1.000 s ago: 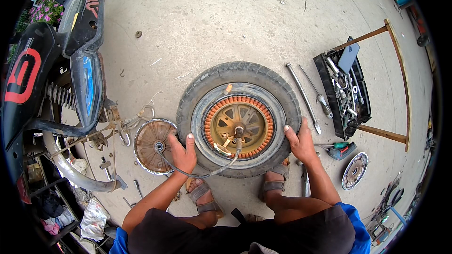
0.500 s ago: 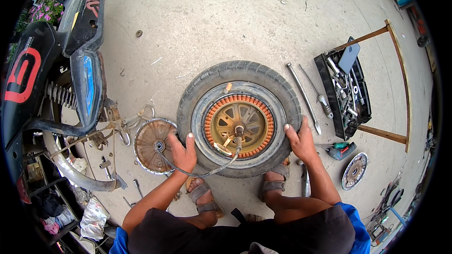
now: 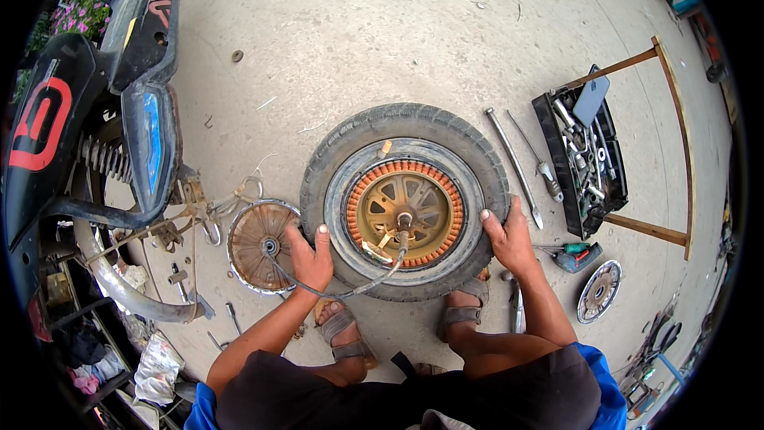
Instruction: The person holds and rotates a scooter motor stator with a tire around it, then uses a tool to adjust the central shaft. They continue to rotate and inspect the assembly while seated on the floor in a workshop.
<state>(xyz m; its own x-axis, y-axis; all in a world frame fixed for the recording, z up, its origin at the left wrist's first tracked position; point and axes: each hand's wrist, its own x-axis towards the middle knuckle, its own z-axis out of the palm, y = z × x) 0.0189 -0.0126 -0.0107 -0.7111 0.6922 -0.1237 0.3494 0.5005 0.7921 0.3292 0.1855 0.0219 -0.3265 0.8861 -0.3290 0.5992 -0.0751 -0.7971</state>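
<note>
Between my feet is a hub-motor wheel (image 3: 404, 121) with a black tyre, its inside facing up. A ring of copper windings (image 3: 452, 211) and a spoked metal core surround the axle (image 3: 404, 221). My left hand (image 3: 309, 261) grips the tyre's left side, thumb raised, other fingers mostly hidden. On the right side my right hand (image 3: 512, 243) holds it the same way, fingers partly under the tyre. From the axle a grey cable (image 3: 368, 287) curves down and left past my left wrist, over a round ribbed hub cover (image 3: 253, 243) lying on the floor.
A long metal bar (image 3: 513, 167) and a screwdriver (image 3: 547, 177) lie right of the wheel. Beyond is a black toolbox (image 3: 574, 227) with sockets and a phone (image 3: 590, 102). A second hub cover (image 3: 599, 293) rests nearer. A dark scooter (image 3: 87, 135) stands at left, its shock spring showing.
</note>
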